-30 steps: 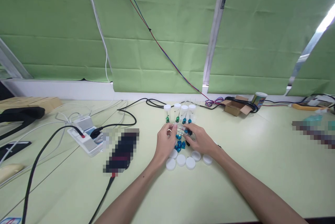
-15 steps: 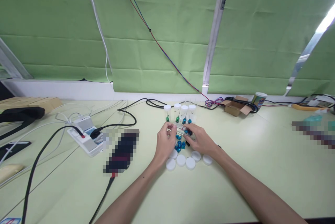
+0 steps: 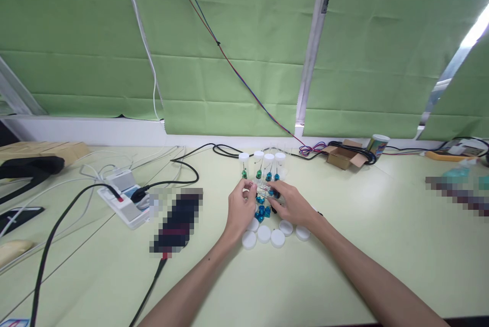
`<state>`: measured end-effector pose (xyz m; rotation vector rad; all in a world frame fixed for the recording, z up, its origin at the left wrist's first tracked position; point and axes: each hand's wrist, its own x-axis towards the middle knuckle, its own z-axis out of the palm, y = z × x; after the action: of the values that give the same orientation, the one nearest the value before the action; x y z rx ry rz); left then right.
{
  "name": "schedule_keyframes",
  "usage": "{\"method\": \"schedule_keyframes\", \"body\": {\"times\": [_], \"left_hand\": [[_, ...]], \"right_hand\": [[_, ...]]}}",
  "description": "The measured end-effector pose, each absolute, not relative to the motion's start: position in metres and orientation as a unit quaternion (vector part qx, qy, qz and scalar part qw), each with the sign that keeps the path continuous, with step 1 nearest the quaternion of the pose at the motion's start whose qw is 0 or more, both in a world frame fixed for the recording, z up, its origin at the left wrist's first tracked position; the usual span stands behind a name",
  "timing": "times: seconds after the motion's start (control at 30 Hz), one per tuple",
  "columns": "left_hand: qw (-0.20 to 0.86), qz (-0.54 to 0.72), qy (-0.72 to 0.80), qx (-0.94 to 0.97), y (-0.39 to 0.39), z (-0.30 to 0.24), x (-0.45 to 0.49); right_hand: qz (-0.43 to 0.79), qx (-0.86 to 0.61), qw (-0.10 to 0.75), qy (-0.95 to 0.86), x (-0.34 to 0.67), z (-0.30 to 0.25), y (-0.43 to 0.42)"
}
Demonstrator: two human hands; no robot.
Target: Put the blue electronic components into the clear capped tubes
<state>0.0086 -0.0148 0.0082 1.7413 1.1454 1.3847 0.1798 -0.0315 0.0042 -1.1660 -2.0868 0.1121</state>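
At the middle of the table, a clear vial point(image 3: 263, 187) lies on its side between my two hands, with something blue near its right end. My right hand point(image 3: 292, 206) has its fingers closed on that end. The fingers of my left hand point(image 3: 241, 207) are pinched at the other end; what they grip is too small to make out. Several loose blue parts point(image 3: 262, 211) lie just below the hands. Behind them, clear vials with white caps point(image 3: 259, 155) stand upright in a row, holding green parts point(image 3: 259, 174) and blue parts with thin wires.
Several loose white caps point(image 3: 264, 234) lie nearest me. To the left are a blurred dark device point(image 3: 178, 222) on a cable and a white power strip point(image 3: 126, 205). A small cardboard box point(image 3: 340, 158) and a printed can point(image 3: 378, 147) stand at the back right.
Both hands stay almost where they were, with only slight finger movement around the vial. The parts and caps on the table have not moved.
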Motion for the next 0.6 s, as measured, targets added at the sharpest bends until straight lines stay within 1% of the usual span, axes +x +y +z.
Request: {"method": "schedule_keyframes", "body": {"times": [0.6], "left_hand": [[0.311, 0.535, 0.431, 0.656, -0.0121, 0.0062, 0.0065]], "right_hand": [[0.037, -0.457, 0.354, -0.815, 0.1792, 0.0054, -0.0333]]}}
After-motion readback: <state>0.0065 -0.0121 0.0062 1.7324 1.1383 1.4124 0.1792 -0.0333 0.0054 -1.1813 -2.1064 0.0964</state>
